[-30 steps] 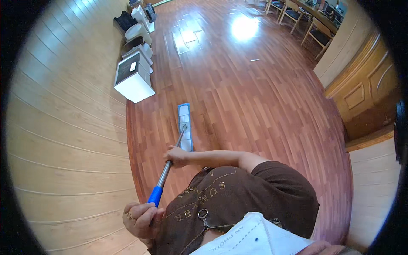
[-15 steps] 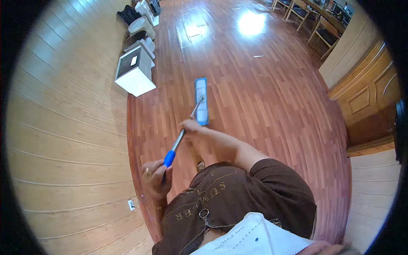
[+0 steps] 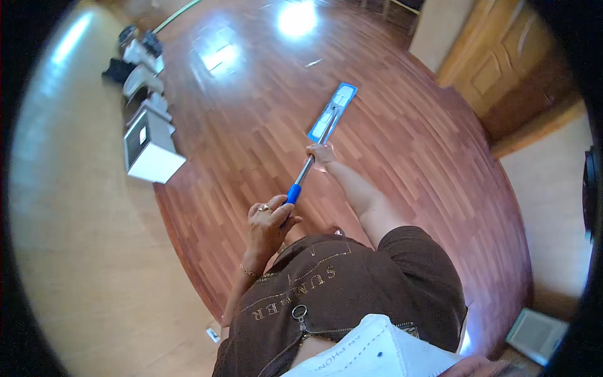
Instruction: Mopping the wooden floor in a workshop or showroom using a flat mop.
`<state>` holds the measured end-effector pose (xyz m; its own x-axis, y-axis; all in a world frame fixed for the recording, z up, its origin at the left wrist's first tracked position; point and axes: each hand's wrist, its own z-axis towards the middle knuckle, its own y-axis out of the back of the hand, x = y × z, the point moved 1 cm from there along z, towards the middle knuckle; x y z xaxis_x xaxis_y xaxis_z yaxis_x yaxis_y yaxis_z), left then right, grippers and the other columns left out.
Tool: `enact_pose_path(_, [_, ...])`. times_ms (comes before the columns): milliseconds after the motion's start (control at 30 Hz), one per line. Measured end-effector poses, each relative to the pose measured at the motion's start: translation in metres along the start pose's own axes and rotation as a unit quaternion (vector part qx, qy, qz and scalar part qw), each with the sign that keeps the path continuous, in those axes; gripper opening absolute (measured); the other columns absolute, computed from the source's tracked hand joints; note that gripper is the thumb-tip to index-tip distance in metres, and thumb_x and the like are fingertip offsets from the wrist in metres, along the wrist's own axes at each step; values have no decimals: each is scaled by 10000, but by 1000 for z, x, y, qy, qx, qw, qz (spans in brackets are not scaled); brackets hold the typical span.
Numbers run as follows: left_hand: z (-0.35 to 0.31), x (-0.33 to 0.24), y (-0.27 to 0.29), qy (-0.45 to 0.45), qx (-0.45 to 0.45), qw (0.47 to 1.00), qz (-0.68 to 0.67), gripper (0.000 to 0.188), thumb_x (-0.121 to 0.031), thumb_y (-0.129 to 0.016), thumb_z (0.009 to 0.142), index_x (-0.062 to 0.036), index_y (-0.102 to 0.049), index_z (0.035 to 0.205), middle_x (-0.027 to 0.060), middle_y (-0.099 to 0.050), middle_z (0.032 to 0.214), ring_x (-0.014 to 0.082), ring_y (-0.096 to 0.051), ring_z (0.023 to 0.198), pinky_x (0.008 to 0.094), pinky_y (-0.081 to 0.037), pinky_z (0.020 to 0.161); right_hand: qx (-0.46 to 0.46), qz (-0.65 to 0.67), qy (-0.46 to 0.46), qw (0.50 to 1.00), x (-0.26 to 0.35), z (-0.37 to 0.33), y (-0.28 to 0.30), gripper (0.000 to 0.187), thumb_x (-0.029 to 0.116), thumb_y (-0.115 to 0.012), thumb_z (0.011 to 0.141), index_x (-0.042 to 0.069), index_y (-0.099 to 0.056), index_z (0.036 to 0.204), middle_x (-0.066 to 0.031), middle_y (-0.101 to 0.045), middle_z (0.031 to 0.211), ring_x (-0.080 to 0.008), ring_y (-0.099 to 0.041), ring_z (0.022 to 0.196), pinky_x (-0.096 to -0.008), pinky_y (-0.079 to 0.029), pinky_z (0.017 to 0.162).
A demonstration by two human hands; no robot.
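Fingers of the left hand: they are curled around the blue grip, near the centre of the frame; a gold ring is on one of them.
Right hand: closed around the metal pole, slightly above the centre; how each finger lies is too unclear to tell.
Mop head: flat on the wooden floor, in the upper centre, aslant, its far end toward the right; the border is blue and the middle is white.
Small white fixture: at the lower left, on the left wall.
Pale rectangular thing: at the lower right.
White cabinet: at the upper left, beside the wall, with a dark top.
Wooden door: at the upper right, brown, with carved panels.
Rounded white things: behind the cabinet, in a row, too blurred to name.
Pale scrap: at the top centre, on the floor, apart from the mop head.
Bright glare: at the top edge, on the floor.
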<state>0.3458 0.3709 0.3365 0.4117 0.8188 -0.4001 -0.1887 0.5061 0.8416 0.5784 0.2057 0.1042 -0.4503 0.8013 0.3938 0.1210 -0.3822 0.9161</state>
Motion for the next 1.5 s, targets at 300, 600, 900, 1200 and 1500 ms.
enact_pose_path(300, [48, -21, -67, -191, 86, 975, -80, 324, -343, -758, 735, -136, -637, 954, 62, -649, 1085, 271, -631, 929, 423, -439, 832, -71, -19, -178, 981, -115, -109, 42, 194, 358, -682, 733, 182, -603, 758, -13, -636, 818, -227, -613, 897, -477, -386, 758])
enact_pose_path(600, [75, -80, -103, -346, 154, 903, -203, 273, -248, -784, 731, -124, -646, 932, 74, -665, 1028, 290, -652, 865, 411, -488, 728, -263, 71, -355, 894, -140, -280, 73, 363, 386, -696, 748, 135, -466, 620, -26, -585, 648, -266, -582, 706, -471, -366, 758])
enact_pose_path(900, [68, -129, -130, -472, 226, 799, -295, 236, -297, -761, 762, -107, -682, 876, 61, -663, 984, 244, -663, 808, 388, -504, 706, -257, 11, -514, 818, -118, -420, 39, 372, 410, -768, 688, 152, -500, 672, -20, -547, 705, -275, -554, 850, -495, -352, 764])
enact_pose_path(1200, [74, -157, -108, -499, 345, 678, -416, 330, -207, -829, 660, -125, -640, 918, 45, -665, 850, 244, -644, 748, 365, -479, 682, -366, -31, -602, 709, -13, -467, 33, 346, 365, -761, 691, 123, -519, 641, -13, -558, 707, -241, -579, 836, -431, -388, 751])
enact_pose_path(1500, [100, -166, -69, -547, 536, 462, -447, 224, -149, -772, 689, -105, -708, 899, 33, -693, 928, 288, -589, 1074, 419, -395, 959, -440, -7, -593, 674, 82, -449, 38, 300, 316, -741, 737, 101, -576, 608, -51, -580, 646, -286, -592, 768, -421, -409, 816])
